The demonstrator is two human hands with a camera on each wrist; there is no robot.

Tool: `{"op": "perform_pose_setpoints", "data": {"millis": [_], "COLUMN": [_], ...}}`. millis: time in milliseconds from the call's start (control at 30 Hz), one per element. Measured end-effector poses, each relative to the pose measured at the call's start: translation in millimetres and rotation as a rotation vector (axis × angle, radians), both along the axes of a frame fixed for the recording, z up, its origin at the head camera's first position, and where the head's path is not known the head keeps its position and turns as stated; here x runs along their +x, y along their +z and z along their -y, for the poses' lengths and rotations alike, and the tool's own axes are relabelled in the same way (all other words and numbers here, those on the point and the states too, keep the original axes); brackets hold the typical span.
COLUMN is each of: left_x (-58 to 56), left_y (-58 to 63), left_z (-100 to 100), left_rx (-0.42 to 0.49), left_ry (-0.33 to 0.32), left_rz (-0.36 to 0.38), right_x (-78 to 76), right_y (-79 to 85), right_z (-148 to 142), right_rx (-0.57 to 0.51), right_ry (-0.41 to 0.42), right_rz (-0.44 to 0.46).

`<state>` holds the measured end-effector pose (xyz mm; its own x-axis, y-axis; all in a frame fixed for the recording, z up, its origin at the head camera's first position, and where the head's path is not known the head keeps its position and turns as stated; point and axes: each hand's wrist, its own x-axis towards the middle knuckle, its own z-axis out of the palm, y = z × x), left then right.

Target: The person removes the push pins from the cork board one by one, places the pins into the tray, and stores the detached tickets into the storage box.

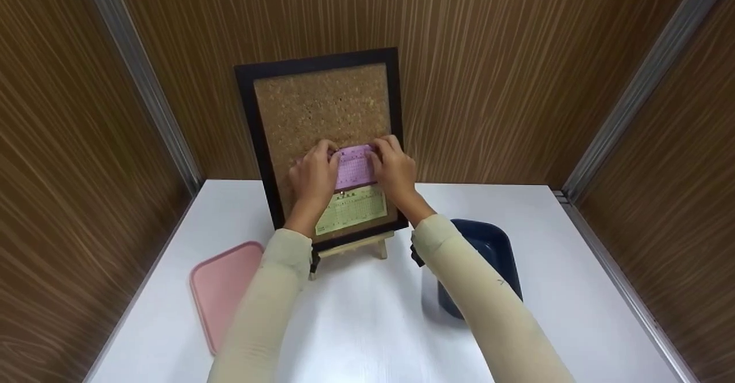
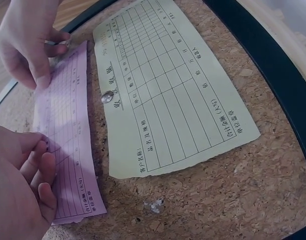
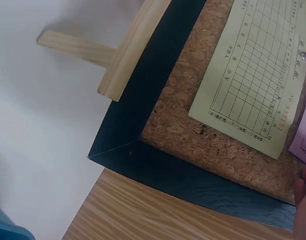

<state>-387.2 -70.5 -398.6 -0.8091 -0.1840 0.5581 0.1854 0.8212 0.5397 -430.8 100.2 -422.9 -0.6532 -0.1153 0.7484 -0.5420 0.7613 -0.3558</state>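
Observation:
A pink receipt slip [image 1: 355,165] lies against the cork board [image 1: 321,104], just above a green receipt slip [image 1: 353,208]. My left hand [image 1: 316,170] holds the pink slip near its upper left, thumb on the paper and fingers curled, as the left wrist view shows. With thumb and fingers, my right hand [image 1: 395,165] pinches the same slip at its upper right. A silver thumbtack [image 2: 107,97] fixes the green slip at its top edge. Only a corner of the pink slip [image 3: 305,135] shows in the right wrist view.
The black-framed board leans on a wooden easel [image 1: 356,246] on the white table [image 1: 356,325]. A pink tray [image 1: 221,291] lies at the left, partly under my left sleeve. On the right, a dark blue tray [image 1: 508,256] is partly covered by my right forearm. Wood-grain walls enclose the table.

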Motion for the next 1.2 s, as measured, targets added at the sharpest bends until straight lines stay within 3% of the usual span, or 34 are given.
{"op": "perform_pose_setpoints", "data": {"millis": [400,567,767,1200], "left_x": [1.2,1.3,1.2,1.4], "left_y": [0.3,0.4,-0.4,-0.6], "left_z": [0.9,0.8,0.2,0.0], "left_rx": [-0.011,-0.007,-0.015,-0.015], "left_ry": [0.012,0.010,0.018,0.007], "left_rz": [-0.007,-0.001,-0.015,-0.011], "right_x": [4.8,6.8,5.5,9.7], "right_y": [0.6,1.6,1.4,3.7], "right_z": [-4.1,-5.4,-5.6,-3.5], "right_rx": [-0.134,-0.264,-0.366,-0.385], "right_ry": [0.102,0.201,0.322,0.314], "right_rz": [0.116,0.218,0.227,0.208]}}
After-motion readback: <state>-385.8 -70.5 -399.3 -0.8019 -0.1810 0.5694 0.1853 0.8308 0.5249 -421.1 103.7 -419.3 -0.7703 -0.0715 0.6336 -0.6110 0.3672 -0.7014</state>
